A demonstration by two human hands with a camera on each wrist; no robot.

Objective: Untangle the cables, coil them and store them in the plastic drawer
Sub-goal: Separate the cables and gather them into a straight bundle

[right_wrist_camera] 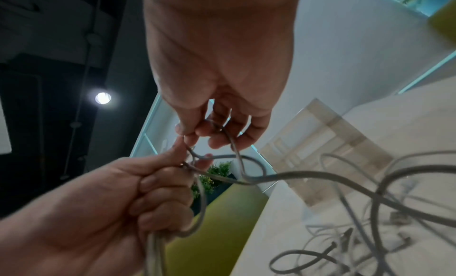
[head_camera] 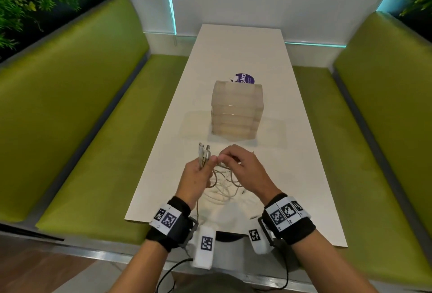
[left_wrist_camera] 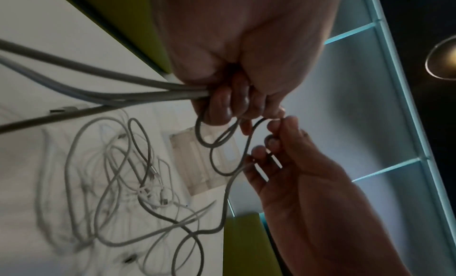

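Note:
A tangle of grey and white cables (head_camera: 224, 187) lies on the white table (head_camera: 304, 175) near its front edge. My left hand (head_camera: 198, 171) grips a bundle of cable ends, their plugs (head_camera: 203, 152) sticking up past the fingers. In the left wrist view the left hand (left_wrist_camera: 234, 96) has its fingers curled round several grey strands (left_wrist_camera: 98, 95). My right hand (head_camera: 236, 164) pinches a grey cable loop (right_wrist_camera: 222, 159) just beside the left hand's fingertips. The translucent plastic drawer unit (head_camera: 237, 110) stands beyond the hands, its drawers closed.
A purple round sticker or lid (head_camera: 244, 78) lies behind the drawer unit. Green benches (head_camera: 81, 117) flank the table on both sides. A clear plastic sheet (head_camera: 271, 131) lies under the drawer unit. More loose cable (left_wrist_camera: 118, 182) spreads over the table below the hands.

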